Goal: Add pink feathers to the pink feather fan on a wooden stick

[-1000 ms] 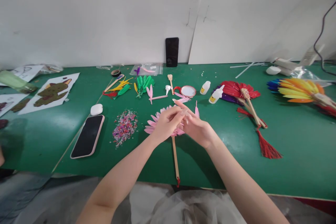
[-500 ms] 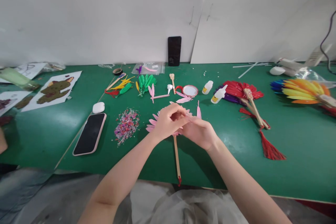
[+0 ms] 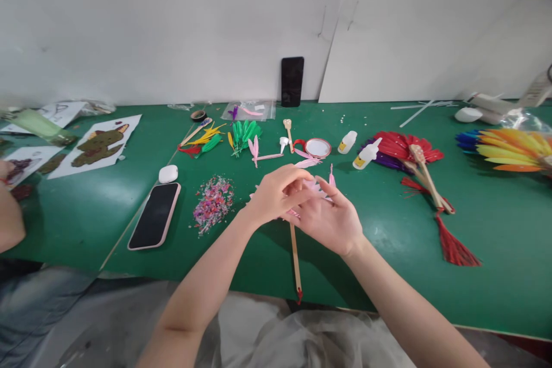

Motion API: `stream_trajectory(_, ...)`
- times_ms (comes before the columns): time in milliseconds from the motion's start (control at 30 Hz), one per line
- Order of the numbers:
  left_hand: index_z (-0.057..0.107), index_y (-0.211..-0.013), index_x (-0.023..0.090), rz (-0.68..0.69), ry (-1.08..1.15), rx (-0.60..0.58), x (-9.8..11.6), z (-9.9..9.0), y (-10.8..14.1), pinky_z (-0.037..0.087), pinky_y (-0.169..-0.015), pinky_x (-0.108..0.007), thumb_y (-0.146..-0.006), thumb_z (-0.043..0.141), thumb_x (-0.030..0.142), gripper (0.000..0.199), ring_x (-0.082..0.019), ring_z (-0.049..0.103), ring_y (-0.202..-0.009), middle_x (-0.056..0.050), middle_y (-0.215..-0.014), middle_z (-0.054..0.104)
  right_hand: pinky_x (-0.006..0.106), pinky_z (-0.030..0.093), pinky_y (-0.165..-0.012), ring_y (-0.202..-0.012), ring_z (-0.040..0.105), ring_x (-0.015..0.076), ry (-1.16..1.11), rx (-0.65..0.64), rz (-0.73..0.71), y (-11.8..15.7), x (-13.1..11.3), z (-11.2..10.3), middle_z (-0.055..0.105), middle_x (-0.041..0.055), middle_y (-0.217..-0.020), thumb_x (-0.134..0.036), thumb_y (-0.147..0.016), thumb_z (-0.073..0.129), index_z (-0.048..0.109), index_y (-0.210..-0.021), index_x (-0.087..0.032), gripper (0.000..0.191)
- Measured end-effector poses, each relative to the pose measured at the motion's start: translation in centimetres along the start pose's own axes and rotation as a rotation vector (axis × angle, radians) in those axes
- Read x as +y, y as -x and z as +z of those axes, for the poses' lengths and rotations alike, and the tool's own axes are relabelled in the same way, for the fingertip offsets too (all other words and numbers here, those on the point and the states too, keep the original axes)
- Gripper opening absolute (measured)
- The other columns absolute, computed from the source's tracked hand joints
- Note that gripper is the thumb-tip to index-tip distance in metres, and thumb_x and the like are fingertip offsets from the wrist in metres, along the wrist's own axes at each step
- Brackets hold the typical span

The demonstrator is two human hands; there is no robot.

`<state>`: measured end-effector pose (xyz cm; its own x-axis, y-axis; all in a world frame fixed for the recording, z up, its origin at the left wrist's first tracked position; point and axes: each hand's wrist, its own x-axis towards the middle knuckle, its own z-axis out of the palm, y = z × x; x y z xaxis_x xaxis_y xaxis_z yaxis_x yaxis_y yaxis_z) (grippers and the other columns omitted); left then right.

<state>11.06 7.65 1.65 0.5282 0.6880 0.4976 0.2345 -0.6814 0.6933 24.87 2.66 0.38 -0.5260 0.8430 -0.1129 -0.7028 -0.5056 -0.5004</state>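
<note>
Both hands meet above a pink feather fan (image 3: 295, 259), whose wooden handle points towards me and ends in a red cord. My left hand (image 3: 276, 194) curves over from the left, thumb and fingertips brought close together at the right fingers; anything between them is too small to make out. My right hand (image 3: 330, 219) is turned palm up with its thumb raised and its fingers stretched partly beneath the left hand. Most of the fan's feathers are hidden behind the hands. Just beyond lie loose pink feathers (image 3: 254, 149) and a round white lid (image 3: 318, 148).
Left of the hands are a pile of colourful flakes (image 3: 213, 204), a phone (image 3: 155, 215) and a white case (image 3: 168, 173). Glue bottles (image 3: 366, 154), a red feather fan (image 3: 397, 144) and a rainbow fan (image 3: 509, 149) lie right. Another person's arm (image 3: 11, 218) rests far left.
My hands have opened slightly apart, and the right palm is turned further up with its thumb lifted. The view has shifted a little to the left.
</note>
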Motion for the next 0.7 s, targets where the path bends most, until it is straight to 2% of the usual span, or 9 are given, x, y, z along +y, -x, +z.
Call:
stream_trajectory(133,0.058,-0.099,0.021,-0.001,-0.052,-0.033,-0.2,0.5,0.0,0.045,-0.061,-0.022,-0.083,0.06,0.033,0.02,-0.011,0.053,-0.066,0.0,-0.081,0.058,0.044,0.039,-0.096,-0.114,0.05,0.0193,-0.002,-0.025,-0.018,-0.2,0.3,0.0,0.062,-0.0026,-0.108,-0.042,-0.088,0.033,0.059,-0.093,-0.032,0.029)
stream_trajectory(233,0.059,-0.089,0.019,0.047,-0.131,-0.066,-0.2,0.5,0.0,0.044,-0.065,-0.023,-0.089,0.051,0.031,0.015,-0.013,0.056,-0.074,-0.002,-0.082,0.059,0.044,0.037,-0.098,-0.113,0.051,0.0189,0.014,-0.048,-0.015,-0.3,0.8,-0.1,0.063,-0.0026,-0.105,-0.037,-0.084,0.036,0.059,-0.088,-0.03,0.025)
stream_trajectory(400,0.057,-0.082,0.018,0.062,-0.166,-0.105,0.0,0.4,0.0,0.043,-0.063,-0.024,-0.094,0.038,0.027,0.024,-0.014,0.056,-0.071,-0.003,-0.078,0.059,0.045,0.035,-0.101,-0.115,0.049,0.0197,0.063,-0.016,0.023,-0.2,1.2,0.3,0.062,-0.0011,-0.109,-0.043,-0.083,0.033,0.057,-0.09,-0.029,0.028)
stream_trajectory(600,0.059,-0.086,0.018,-0.03,-0.032,-0.029,0.3,0.2,-0.2,0.044,-0.06,-0.021,-0.095,0.036,0.029,0.027,-0.01,0.056,-0.062,-0.002,-0.075,0.061,0.042,0.034,-0.102,-0.119,0.047,0.0186,-0.005,-0.019,0.025,0.0,1.2,0.9,0.057,0.0001,-0.12,-0.045,-0.088,0.027,0.054,-0.105,-0.029,0.036)
stream_trajectory(700,0.06,-0.092,0.019,-0.075,0.021,0.005,0.4,0.1,-0.3,0.045,-0.058,-0.021,-0.092,0.045,0.034,0.021,-0.009,0.055,-0.06,-0.001,-0.078,0.061,0.043,0.034,-0.102,-0.123,0.044,0.0182,0.024,-0.027,0.019,-0.1,1.2,0.7,0.055,-0.0008,-0.124,-0.05,-0.088,0.023,0.052,-0.111,-0.031,0.041)
